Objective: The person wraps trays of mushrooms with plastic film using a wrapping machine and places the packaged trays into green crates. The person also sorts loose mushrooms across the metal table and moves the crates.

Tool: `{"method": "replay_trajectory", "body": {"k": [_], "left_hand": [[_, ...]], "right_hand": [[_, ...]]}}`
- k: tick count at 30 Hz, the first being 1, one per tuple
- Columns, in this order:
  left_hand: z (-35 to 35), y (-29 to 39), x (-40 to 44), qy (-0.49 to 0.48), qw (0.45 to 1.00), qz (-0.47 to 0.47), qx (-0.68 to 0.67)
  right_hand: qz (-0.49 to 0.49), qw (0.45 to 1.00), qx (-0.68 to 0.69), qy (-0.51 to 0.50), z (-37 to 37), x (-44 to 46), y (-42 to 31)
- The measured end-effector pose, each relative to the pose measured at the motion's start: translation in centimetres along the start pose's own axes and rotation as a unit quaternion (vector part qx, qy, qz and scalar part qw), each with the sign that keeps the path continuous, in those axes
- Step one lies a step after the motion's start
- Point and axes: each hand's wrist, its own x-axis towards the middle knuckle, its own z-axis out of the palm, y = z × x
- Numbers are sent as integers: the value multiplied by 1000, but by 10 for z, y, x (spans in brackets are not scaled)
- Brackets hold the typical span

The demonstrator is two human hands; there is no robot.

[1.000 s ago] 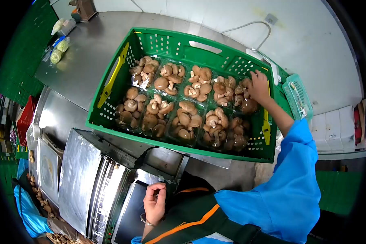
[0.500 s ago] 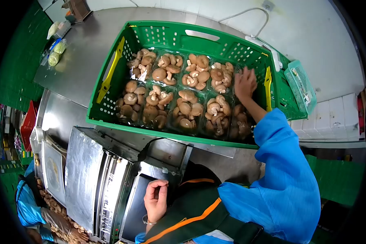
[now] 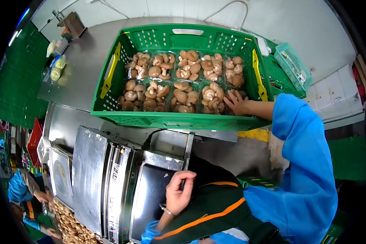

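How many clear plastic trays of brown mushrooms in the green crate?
10 trays: five in the far row, five in the near, its rightmost partly under the right hand; any beneath are hidden.

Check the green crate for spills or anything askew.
Nothing stands out: the mushroom trays sit in two rows inside the crate, no spill visible. The right hand partly hides one tray, which I can't judge.

- The area was a produce-packing workroom.
- A crate (image 3: 150, 118) held clear mushroom packs (image 3: 187, 65) in two rows.
- A steel table (image 3: 83, 83) supported the crate.
- A metal machine (image 3: 89, 179) stood beside the table.
- Loose mushrooms (image 3: 74, 223) lay heaped beside a co-worker (image 3: 18, 188).
- Work clothing comprised blue sleeves (image 3: 301, 138) and orange-striped aprons (image 3: 219, 195).
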Motion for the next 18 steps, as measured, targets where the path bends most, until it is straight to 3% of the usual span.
{"method": "replay_trajectory", "body": {"k": [1, 4, 5, 7, 8, 9, 10, 11, 13, 14, 15, 16, 18], "left_hand": [[6, -2, 0, -10, 999, -18, -36], [6, 20, 12, -31, 994, 93, 54], [-4, 34, 21, -21, 981, 153, 119], [-36, 58, 43, 66, 961, 183, 195], [-58, 55, 57, 94, 980, 127, 124], [-77, 69, 78, 128, 946, 195, 226], [-96, 77, 98, 147, 931, 194, 272], [-103, 96, 123, 171, 874, 210, 403], [-126, 95, 189, 210, 761, 228, 570], [-144, 82, 225, 234, 722, 215, 614], [-173, 60, 268, 235, 726, 177, 622], [-212, 31, 312, 222, 756, 147, 598], [-231, 29, 371, 131, 819, -85, 552]], "right_hand": [[7, 1000, -21, -2, -3, -1, 0], [-44, 993, -82, 69, 11, 10, 16], [-67, 996, -20, 46, -16, -2, 18], [-117, 987, 111, -4, -83, -53, 26], [-130, 941, 217, 224, -80, -60, 41], [-128, 834, 308, 439, -73, -67, 63], [-27, 795, 277, 539, -72, -76, 81], [83, 740, 239, 624, -68, -85, 99], [219, 720, 333, 568, -27, -59, 139], [245, 677, 508, 472, -9, -39, 146], [100, 625, 686, 358, -4, -33, 152], [102, 579, 744, 317, -6, -31, 141], [10, 448, 819, 359, 1, -23, 116]]}}
